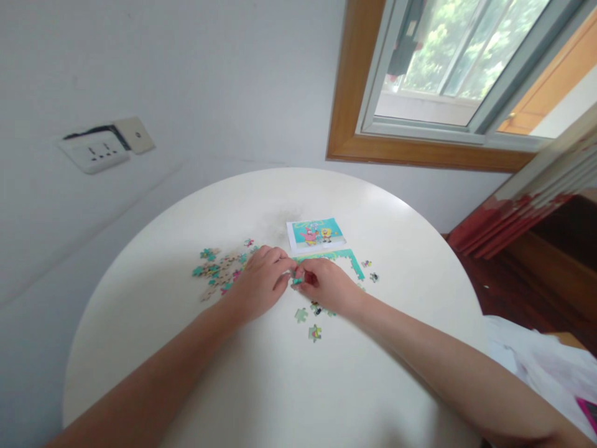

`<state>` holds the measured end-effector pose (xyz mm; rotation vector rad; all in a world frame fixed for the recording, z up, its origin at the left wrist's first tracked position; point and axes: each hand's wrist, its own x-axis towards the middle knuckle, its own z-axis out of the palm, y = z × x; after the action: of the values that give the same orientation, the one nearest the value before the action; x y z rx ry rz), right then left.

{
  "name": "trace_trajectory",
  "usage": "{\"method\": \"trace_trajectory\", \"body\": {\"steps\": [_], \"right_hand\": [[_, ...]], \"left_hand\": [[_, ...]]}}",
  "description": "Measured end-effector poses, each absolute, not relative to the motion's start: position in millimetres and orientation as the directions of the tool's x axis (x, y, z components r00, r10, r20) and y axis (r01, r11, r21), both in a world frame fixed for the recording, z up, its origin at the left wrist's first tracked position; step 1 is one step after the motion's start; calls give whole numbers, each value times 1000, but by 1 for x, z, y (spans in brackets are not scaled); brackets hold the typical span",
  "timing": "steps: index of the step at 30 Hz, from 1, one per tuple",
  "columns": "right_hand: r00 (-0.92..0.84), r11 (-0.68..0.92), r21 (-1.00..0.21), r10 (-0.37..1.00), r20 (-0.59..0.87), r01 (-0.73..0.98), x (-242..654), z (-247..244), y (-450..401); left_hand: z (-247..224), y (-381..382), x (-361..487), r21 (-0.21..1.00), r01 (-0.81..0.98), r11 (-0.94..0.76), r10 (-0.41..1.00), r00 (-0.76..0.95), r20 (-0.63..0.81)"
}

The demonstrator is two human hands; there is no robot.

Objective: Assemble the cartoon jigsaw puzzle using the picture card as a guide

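evidently, a small teal piece [297,281] is pinched between the nearly closed thumb and fingers of the right hand [331,286]; the left hand [263,280] is held right beside it, fingers curled, and whether anything is gripped there cannot be told. just beyond, a partly joined border [357,264] is backed by a picture card [317,234]; loose pieces [212,270] are heaped leftward. joining seems in hand; careful matching of tabs is presumably called for.
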<state>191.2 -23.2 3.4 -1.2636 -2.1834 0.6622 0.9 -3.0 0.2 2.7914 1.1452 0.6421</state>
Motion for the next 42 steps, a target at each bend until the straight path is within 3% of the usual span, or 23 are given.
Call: {"method": "trace_trajectory", "body": {"steps": [9,15,21,30,42], "right_hand": [[-533,565,-522,814,229,639,208,14,-33],[-707,715,-304,690,158,630,220,23,-41],[-731,735,-127,677,84,666,217,30,-48],[-716,719,-28,695,73,695,215,31,-53],[-719,720,-45,694,50,692,218,29,-49]], "left_hand": [[1,-4,1,217,663,-716,690,627,362],[2,-4,0,241,656,-715,693,620,368],[-1,-3,-1,232,663,-712,696,619,363],[2,-4,1,223,664,-713,693,623,363],[1,-4,0,244,654,-716,692,620,369]]}}
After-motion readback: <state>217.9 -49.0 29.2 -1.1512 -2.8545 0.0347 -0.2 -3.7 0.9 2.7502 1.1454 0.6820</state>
